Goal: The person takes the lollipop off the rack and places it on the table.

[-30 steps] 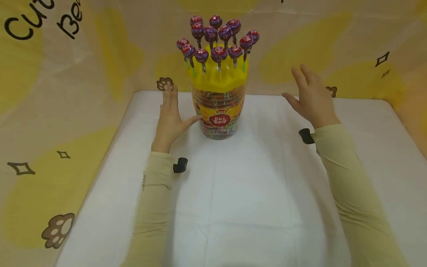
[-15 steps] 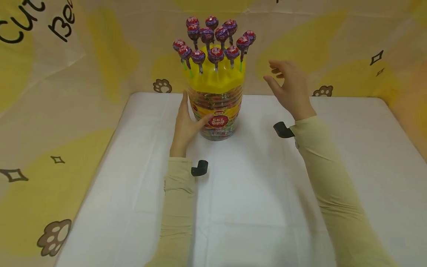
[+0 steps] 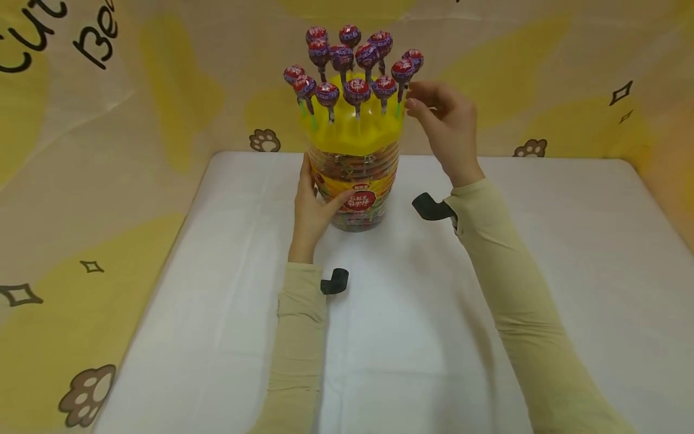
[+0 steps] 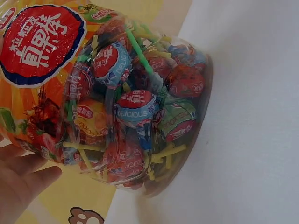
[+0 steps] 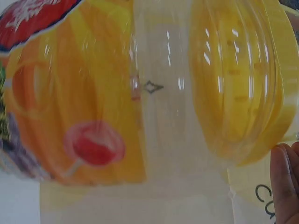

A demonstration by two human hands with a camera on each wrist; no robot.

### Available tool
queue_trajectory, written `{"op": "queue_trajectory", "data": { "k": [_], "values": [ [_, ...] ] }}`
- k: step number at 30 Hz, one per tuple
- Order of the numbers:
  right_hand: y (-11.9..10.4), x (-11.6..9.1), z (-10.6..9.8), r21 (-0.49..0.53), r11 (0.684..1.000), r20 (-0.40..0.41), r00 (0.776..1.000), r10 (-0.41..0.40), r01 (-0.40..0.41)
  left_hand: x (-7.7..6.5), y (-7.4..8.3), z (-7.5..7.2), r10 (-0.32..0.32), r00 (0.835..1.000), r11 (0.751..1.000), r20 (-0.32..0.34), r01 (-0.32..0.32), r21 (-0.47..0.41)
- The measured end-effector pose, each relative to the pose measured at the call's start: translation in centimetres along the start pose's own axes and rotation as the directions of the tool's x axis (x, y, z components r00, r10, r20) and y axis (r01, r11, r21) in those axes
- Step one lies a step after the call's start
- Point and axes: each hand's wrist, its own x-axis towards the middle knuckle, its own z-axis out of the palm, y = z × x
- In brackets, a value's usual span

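A clear plastic candy jar (image 3: 355, 166) with a yellow lid (image 3: 352, 135) stands upright at the back of the table. Several lollipops (image 3: 356, 91) in red and purple wrappers stick up in a ring from the lid. My left hand (image 3: 313, 220) grips the jar's lower left side, its thumb across the front label and its fingers round the side. Wrapped candies (image 4: 136, 106) show through the jar wall in the left wrist view. My right hand (image 3: 447, 123) is at the lid's right edge, thumb and bent fingers slightly apart beside the rightmost lollipop sticks.
A white cloth covers the table (image 3: 390, 337). Close behind the jar hangs a yellow and cream patterned backdrop (image 3: 488, 66), which also runs along the left side.
My left hand has moved right and taken hold of the jar. The right hand has come leftward to the lid, its fingers bending closer together.
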Motion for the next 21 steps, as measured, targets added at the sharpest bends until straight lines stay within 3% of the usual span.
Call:
{"op": "queue_trajectory", "data": {
  "k": [7,21],
  "values": [
    [-0.3,0.4,0.6,0.124,0.991,-0.054,0.997,0.051,-0.043,-0.2,0.2,0.1,-0.024,1.0,1.0,-0.01,0.024,-0.005],
    [-0.1,1.1,1.1,0.131,0.99,-0.105,0.992,0.07,-0.056,-0.1,0.4,0.0,-0.018,1.0,1.0,-0.006,0.018,0.013]
  ]
}}
